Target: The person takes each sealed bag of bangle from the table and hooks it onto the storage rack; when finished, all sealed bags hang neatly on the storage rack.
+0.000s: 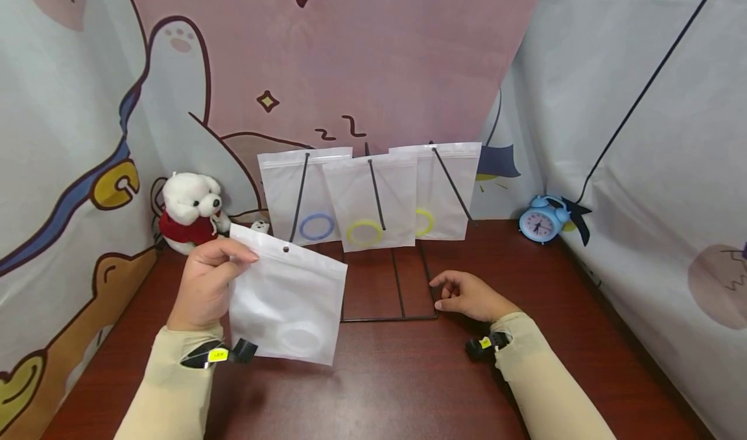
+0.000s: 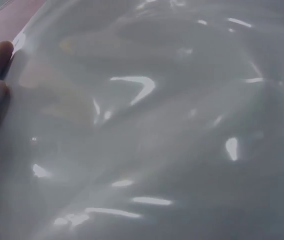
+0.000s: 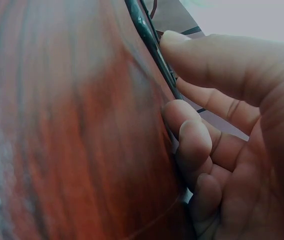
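Observation:
In the head view my left hand [image 1: 204, 284] pinches a white zip bag [image 1: 280, 304] by its top left corner. The bag hangs tilted, with a hang hole near its top edge and a faint ring shape low inside. Its glossy clear film [image 2: 147, 135] fills the left wrist view, with fingertips at the left edge. My right hand [image 1: 473, 296] holds the front right corner of a black wire rack [image 1: 388, 319]; in the right wrist view its thumb and fingers [image 3: 192, 145] lie about the dark rod [image 3: 152, 42].
Three white bags hang on the rack's prongs: a left bag with a blue ring [image 1: 317, 227], a middle bag with a yellow ring [image 1: 364, 232] and a right bag [image 1: 455, 187]. A plush bear [image 1: 189, 210] sits at back left, a blue alarm clock [image 1: 539, 221] at back right.

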The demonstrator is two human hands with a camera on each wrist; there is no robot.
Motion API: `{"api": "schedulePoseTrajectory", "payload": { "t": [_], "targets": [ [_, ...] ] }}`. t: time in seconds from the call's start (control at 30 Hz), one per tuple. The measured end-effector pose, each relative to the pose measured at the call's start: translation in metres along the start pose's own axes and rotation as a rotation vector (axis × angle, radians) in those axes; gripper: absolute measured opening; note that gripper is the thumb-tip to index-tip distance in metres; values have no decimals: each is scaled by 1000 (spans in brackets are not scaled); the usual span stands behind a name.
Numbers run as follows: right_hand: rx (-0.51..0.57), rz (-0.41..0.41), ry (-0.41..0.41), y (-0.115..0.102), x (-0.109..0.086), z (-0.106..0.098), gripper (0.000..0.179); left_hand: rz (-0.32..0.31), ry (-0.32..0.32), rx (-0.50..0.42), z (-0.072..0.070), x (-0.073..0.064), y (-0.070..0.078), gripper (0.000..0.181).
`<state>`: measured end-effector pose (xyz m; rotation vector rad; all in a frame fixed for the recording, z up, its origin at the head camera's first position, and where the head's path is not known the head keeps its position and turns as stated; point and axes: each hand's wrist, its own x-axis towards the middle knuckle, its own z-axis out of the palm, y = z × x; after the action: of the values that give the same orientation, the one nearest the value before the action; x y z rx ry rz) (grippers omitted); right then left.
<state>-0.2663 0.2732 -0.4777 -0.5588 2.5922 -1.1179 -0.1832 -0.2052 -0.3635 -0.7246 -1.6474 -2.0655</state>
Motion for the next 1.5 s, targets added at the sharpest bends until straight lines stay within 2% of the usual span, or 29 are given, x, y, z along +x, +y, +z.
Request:
{"api": "schedulePoseTrajectory", "payload": {
  "t": [0.13,0.53,0.8,0.93,1.03,1.17,1.37,1.5],
  "targets": [
    [-1,-3,1,2,0,1,38,-3,9,15,2,0,1,45],
    [5,2,-1,2,1,0,37,-26,89,51,8,-1,-2,46],
    [-1,16,-3,2,1,1,37,-63,142,78,12,0,-7,45],
    [-3,10,-4,1,1,0,37,-62,143,101,13,0,-8,44],
    [-3,12,-2,1,0,1,36,-48,102,108,11,0,-10,42],
    [-2,11,1,1,0,1,36,-49,7,96,5,-1,-12,40],
    [5,-5,4,1,0,1,37,-153,-120,202,-5,-3,-17,41],
    [9,-7,6,-1,0,1,37,-204,-218,241,-11,-3,-23,35]
  ]
}}
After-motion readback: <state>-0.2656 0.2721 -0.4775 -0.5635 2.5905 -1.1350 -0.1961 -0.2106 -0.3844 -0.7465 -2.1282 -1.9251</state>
